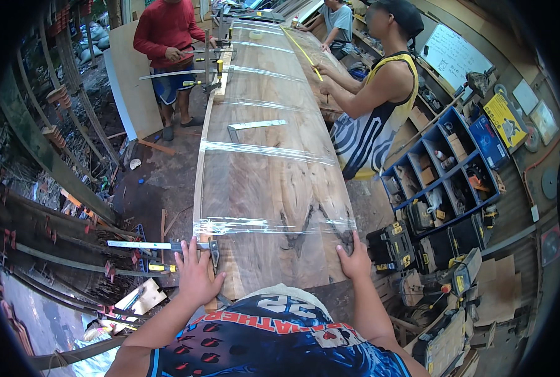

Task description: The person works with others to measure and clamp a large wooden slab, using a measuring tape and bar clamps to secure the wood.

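Note:
A long wooden tabletop (pixel 267 169) stretches away in front of me, with bands of clear plastic wrap (pixel 274 152) across it. My left hand (pixel 198 276) lies at its near left edge, fingers spread. Beside those fingers is a bar clamp (pixel 138 244), its jaw on the edge and its bar sticking out to the left. My right hand (pixel 355 259) rests on the near right edge, thumb apart and fingers stretched forward; some fingers are partly hidden over the side. Farther up the wood lies a metal square (pixel 255 125).
A person in red (pixel 170 38) stands at the far left edge by more clamps (pixel 218 69). On the right, a person in a yellow-trimmed top (pixel 380 94) holds a yellow tape measure (pixel 302 53); another person (pixel 336 25) is behind. Blue shelving (pixel 443 169) and tool cases (pixel 392 246) stand right.

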Demonstrator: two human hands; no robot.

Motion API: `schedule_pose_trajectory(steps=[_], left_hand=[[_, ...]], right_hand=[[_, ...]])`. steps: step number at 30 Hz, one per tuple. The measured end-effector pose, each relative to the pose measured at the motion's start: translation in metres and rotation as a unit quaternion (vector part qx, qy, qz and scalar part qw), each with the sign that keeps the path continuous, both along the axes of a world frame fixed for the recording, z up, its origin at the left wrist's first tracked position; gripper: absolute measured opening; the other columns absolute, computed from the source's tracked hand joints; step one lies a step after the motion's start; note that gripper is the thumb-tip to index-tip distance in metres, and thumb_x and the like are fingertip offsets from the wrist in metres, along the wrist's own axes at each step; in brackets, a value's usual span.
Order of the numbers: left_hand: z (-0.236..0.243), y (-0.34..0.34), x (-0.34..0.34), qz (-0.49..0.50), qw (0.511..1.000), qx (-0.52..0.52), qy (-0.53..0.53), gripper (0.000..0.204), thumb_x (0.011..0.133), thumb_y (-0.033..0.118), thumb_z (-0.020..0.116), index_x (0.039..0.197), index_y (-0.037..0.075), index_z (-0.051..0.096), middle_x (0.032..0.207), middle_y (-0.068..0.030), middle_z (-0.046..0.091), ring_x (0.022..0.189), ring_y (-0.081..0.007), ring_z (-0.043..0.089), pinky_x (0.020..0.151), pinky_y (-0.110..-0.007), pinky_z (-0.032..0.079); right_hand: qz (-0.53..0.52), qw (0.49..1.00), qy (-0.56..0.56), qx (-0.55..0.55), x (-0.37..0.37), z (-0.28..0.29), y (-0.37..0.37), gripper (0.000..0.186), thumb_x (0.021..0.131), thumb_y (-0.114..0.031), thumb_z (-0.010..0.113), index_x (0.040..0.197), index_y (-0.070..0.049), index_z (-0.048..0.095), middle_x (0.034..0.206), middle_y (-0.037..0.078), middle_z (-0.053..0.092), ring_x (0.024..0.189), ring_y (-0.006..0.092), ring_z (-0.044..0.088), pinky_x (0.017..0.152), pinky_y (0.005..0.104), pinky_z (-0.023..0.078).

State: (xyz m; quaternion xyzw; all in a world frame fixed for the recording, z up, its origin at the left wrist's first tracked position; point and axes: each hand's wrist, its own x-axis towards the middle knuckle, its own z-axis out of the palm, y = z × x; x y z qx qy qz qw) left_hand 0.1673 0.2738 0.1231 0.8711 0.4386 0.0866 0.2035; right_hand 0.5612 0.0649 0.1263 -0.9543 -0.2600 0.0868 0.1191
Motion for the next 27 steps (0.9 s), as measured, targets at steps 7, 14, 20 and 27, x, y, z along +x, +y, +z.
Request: schedule_pose_trajectory(steps=[7,14,20,27], left_hand=[[0.002,0.0,-0.001,0.002,1.0,-0.006,-0.004,0.069,0.081,0.041,0.078,0.133,0.0,0.057,0.162,-0.0333,0.022,0.152,-0.0558,0.013,0.12,-0.07,0.011],[0.001,-0.001,0.0,-0.001,1.0,-0.005,-0.014,0.069,0.081,0.04,0.078,0.133,-0.001,0.058,0.162,-0.0337,0.023,0.152,-0.0561,0.013,0.12,-0.07,0.011],[-0.009,0.0,-0.002,0.004,1.0,0.005,-0.03,0.069,0.078,0.039,0.081,0.13,-0.001,0.059,0.162,-0.0322,0.021,0.152,-0.0567,0.011,0.12,-0.07,0.011],[-0.011,0.0,-0.001,0.02,0.998,0.012,-0.063,0.061,0.079,0.034,0.08,0.128,0.003,0.062,0.163,-0.0289,0.025,0.153,-0.0548,0.014,0.12,-0.07,0.011]], right_hand=[[0.003,1.0,-0.004,0.004,-0.001,0.0,0.001,0.085,0.088,-0.056,0.067,0.161,-0.026,0.035,0.143,0.021,0.056,0.128,0.0409,0.058,0.105,0.0482,0.047],[-0.006,1.0,0.016,-0.004,-0.002,0.005,0.0,0.087,0.087,-0.059,0.067,0.161,-0.025,0.035,0.146,0.02,0.054,0.129,0.0413,0.057,0.107,0.0491,0.047],[0.008,1.0,0.007,0.002,0.001,-0.002,-0.002,0.087,0.088,-0.06,0.066,0.16,-0.023,0.035,0.143,0.021,0.055,0.128,0.0405,0.058,0.105,0.0493,0.047],[0.016,1.0,0.025,0.007,0.004,0.002,-0.002,0.089,0.088,-0.061,0.065,0.16,-0.02,0.034,0.14,0.023,0.055,0.127,0.0404,0.058,0.104,0.0499,0.048]])
